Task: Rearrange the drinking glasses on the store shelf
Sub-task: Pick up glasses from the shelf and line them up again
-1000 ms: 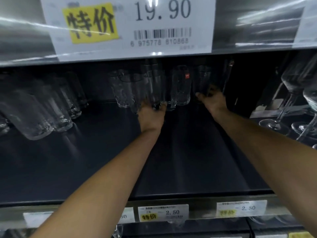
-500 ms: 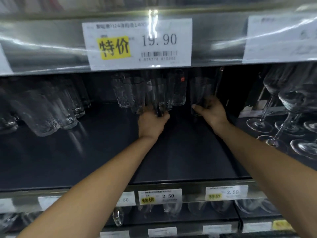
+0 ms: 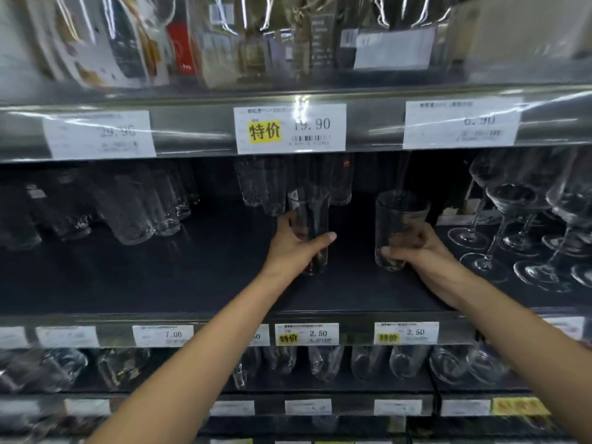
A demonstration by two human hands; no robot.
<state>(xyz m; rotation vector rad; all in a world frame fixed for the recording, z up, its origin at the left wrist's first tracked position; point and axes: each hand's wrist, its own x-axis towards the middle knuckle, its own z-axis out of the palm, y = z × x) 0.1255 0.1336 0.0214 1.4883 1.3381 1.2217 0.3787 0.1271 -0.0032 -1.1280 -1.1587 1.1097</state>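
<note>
Glasses ride one per hand: left hand (image 3: 296,248) wraps the tall glass (image 3: 309,229), right hand (image 3: 419,251) wraps the wider glass (image 3: 397,225). Set each upright, gently, on the shelf (image 3: 192,283) below.

Dark shelf (image 3: 198,277), mostly bare across the front. Tumblers (image 3: 134,216) crowded far left, more glasses (image 3: 266,187) at the back, stemmed wine glasses (image 3: 512,238) standing along the right.

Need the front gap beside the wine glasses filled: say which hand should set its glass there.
Right. The right hand holds its tumbler nearest the wine glasses; the left hand is further away.
</note>
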